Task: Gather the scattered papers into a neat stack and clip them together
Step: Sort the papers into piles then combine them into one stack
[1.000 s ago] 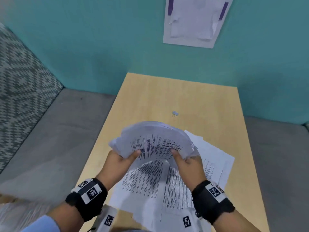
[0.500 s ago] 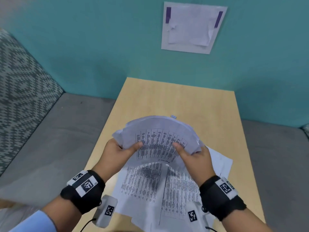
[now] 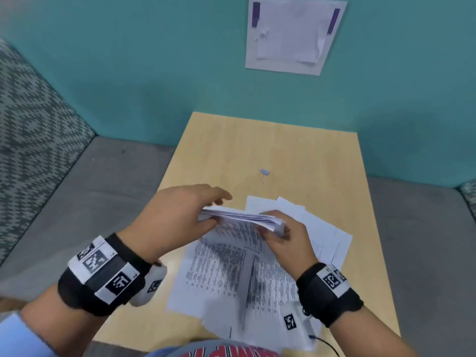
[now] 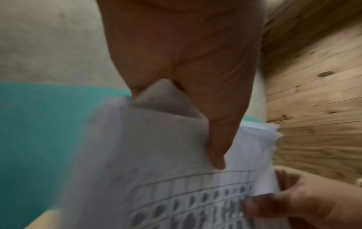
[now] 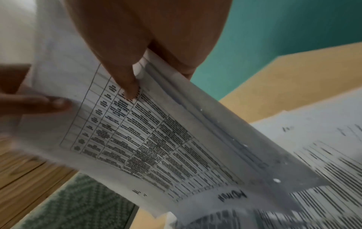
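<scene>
Head view: you hold the stack (image 3: 242, 217) edge-up over the loose sheets (image 3: 231, 274); left hand (image 3: 177, 217) and right hand (image 3: 286, 238) pinch its 9 and 3 o'clock ends, likely to square the edges; the clip (image 3: 264, 172) waits at 12 o'clock on the table (image 3: 322, 163).

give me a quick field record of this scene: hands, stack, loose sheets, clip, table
left hand: grips the left end of the paper stack, thumb under, fingers over
right hand: pinches the right end of the same stack
paper stack: held above the table, roughly level, edges not yet squared
loose sheets: printed pages lying overlapped on the table under the hands
binder clip: small, alone on the table beyond the papers, untouched
table: light wood, against a teal wall
</scene>
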